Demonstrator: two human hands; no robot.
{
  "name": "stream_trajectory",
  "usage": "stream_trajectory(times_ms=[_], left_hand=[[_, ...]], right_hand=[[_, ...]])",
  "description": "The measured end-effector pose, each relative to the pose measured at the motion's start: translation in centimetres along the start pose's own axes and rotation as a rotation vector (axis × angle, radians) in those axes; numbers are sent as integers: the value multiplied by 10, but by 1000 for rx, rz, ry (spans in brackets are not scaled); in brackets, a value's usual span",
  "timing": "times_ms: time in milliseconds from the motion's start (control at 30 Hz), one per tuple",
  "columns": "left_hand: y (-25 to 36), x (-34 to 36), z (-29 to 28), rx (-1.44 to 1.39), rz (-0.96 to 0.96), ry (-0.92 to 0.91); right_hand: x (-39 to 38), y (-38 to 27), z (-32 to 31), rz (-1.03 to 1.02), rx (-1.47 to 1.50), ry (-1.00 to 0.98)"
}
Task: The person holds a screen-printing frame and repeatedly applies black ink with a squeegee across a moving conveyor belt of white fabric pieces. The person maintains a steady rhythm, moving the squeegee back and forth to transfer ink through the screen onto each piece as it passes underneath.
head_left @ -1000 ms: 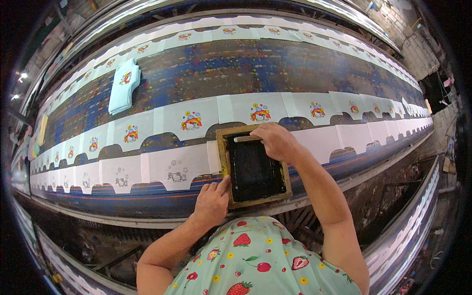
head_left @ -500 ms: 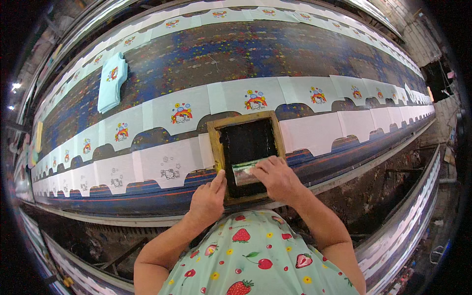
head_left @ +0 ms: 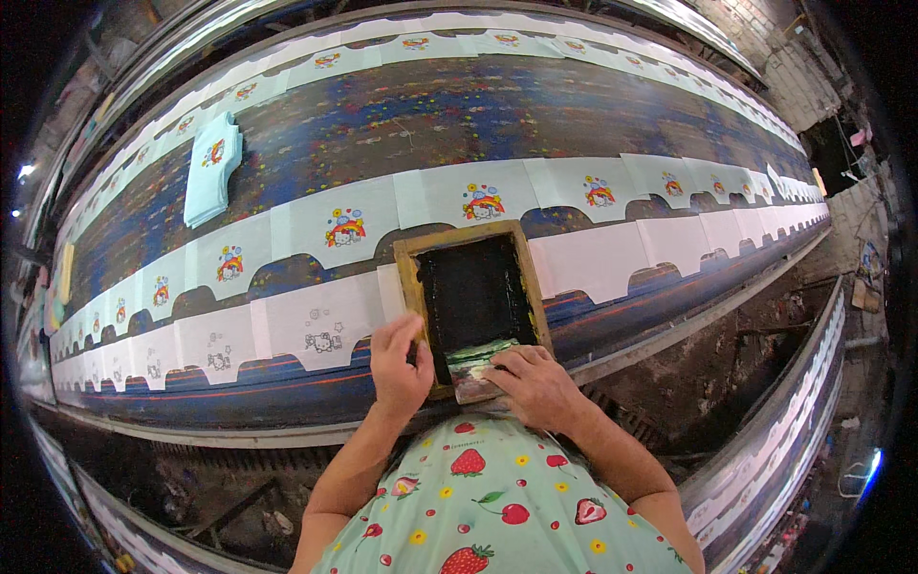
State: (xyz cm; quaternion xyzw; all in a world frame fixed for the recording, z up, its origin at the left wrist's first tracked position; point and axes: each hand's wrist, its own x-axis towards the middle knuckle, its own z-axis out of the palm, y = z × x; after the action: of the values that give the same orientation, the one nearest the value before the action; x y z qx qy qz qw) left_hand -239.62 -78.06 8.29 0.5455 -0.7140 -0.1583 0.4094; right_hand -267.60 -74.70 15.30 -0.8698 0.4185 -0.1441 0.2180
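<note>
A wooden-framed printing screen [head_left: 409, 287] with dark mesh lies over the row of white fabric pieces in front of me. My right hand [head_left: 537, 381] grips a flat, shiny squeegee [head_left: 472, 371] at the near end of the screen. My left hand [head_left: 400, 368] is beside the screen's left rail, its fingers bent and the thumb apart, with nothing in it. Left of the screen, a white fabric piece [head_left: 292, 306] bears a black outline print of a cat figure and flowers. Whatever lies under the mesh is hidden.
Beyond lies a row of pale fabric pieces [head_left: 435, 196] with colourful rainbow prints. A folded pale-blue fabric stack [head_left: 208, 182] rests on the paint-spotted long table [head_left: 459, 110]. White unprinted pieces [head_left: 588, 270] continue to the right. Another table [head_left: 765, 459] stands at the lower right.
My right hand has drawn the squeegee toward me to the screen's near end. My left hand has shifted from the frame's left rail, its pointing finger now bent.
</note>
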Motion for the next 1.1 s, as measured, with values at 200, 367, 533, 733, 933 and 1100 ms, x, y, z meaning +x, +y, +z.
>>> stream_trajectory(times_ms=[200,367,533,733,933,1100], left_hand=[[7,-8,28,-126,-235,82],[7,-9,32,-109,-285,84],[26,-4,49,-171,-226,140],[82,12,126,-191,-173,171],[141,23,214,-196,-161,196],[166,27,249,-245,-195,218]], right_hand=[[-25,10,1,192,78,344],[-50,30,12,386,432,451],[-75,51,12,382,519,453],[-127,112,-20,356,469,527],[-184,189,-61,359,483,564],[-207,228,-81,369,500,515]])
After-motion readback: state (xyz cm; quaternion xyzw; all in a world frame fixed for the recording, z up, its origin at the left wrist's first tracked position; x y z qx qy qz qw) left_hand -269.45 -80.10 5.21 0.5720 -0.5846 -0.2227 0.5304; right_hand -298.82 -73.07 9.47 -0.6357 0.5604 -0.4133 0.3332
